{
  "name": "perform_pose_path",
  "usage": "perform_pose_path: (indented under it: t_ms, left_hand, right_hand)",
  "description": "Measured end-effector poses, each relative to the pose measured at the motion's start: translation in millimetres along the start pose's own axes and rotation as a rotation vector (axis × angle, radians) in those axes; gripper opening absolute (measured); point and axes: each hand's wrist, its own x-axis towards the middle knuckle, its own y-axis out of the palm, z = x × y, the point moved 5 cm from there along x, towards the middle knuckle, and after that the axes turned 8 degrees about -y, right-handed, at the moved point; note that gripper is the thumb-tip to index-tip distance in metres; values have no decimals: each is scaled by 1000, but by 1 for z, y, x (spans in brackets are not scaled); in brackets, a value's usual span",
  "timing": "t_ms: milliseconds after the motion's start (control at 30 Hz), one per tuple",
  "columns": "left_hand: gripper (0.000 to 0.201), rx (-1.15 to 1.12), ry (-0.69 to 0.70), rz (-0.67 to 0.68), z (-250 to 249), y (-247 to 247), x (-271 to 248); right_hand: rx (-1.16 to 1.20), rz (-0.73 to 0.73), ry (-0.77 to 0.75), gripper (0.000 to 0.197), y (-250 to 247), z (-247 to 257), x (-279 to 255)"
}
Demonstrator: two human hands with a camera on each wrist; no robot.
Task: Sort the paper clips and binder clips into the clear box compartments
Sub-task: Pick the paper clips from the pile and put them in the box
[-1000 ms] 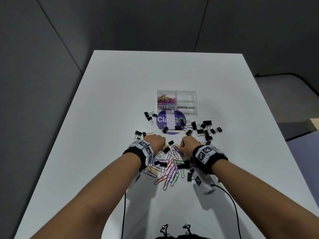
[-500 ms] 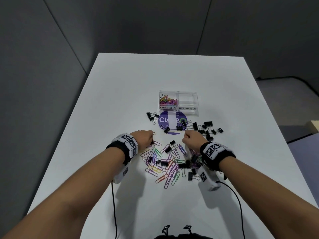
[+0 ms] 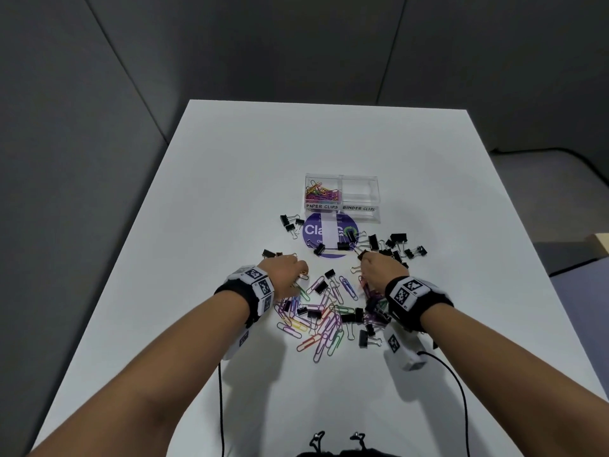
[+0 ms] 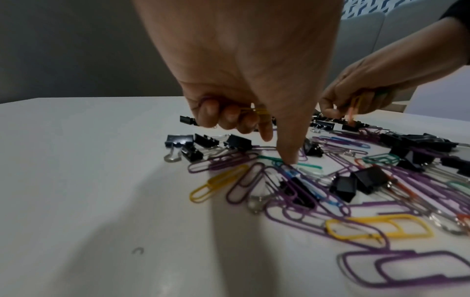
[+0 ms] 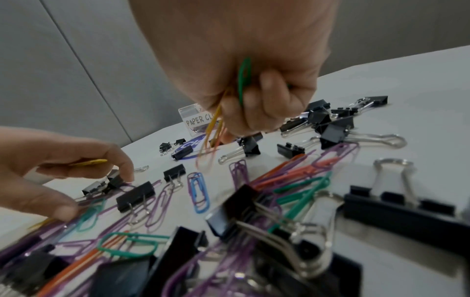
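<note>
The clear box point(image 3: 360, 189) stands mid-table; its left compartment, labelled PAPER CLIPS, holds coloured paper clips point(image 3: 321, 193), and the right one, labelled BINDER CLIPS, looks bare. A mixed pile of coloured paper clips point(image 3: 324, 319) and black binder clips point(image 3: 349, 316) lies between my hands. My left hand point(image 3: 296, 278) holds a yellow paper clip point(image 4: 254, 111) in its curled fingers while one fingertip point(image 4: 289, 159) presses on the pile. My right hand point(image 3: 365, 262) grips a bunch of paper clips, green point(image 5: 244, 76) and yellow-orange point(image 5: 211, 136), which dangle above the table.
A purple round sticker point(image 3: 316, 232) lies in front of the box. More black binder clips point(image 3: 397, 245) are scattered to its right and a few point(image 3: 290, 222) to its left. Black cables run from both wrists toward the near table edge point(image 3: 99, 374).
My hands have drawn apart from the middle of the pile. The right hand has moved forward toward the binder clips, carrying its paper clips; the left has shifted slightly left.
</note>
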Motion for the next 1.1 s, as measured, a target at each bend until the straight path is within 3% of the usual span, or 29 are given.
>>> perform_pose_path:
  t_ms: [133, 333, 567, 700, 833, 900, 1000, 1100]
  left_hand:
    - [47, 49, -12, -9, -6, 1, 8]
    - [35, 113, 1, 0, -11, 0, 15]
    - [37, 147, 4, 16, -13, 0, 20]
    - [38, 168, 25, 6, -12, 1, 18]
    - [35, 233, 74, -10, -10, -2, 14]
    - [32, 260, 86, 2, -7, -3, 14]
    - [29, 169, 79, 2, -2, -13, 13]
    - [26, -7, 43, -99, 4, -40, 14]
  right_hand:
    - [53, 15, -14, 19, 5, 0, 1]
    - [-251, 102, -59, 39, 15, 14, -17]
    - [-95, 177, -36, 19, 23, 24, -11]
    - [-92, 208, -70, 19, 17, 21, -9]
    - [-14, 236, -120, 32, 6, 17, -7]
    - [1, 227, -136, 27, -3, 15, -5]
    - [2, 198, -168, 27, -20, 17, 1]
    - [23, 135, -207, 27, -43, 29, 11]
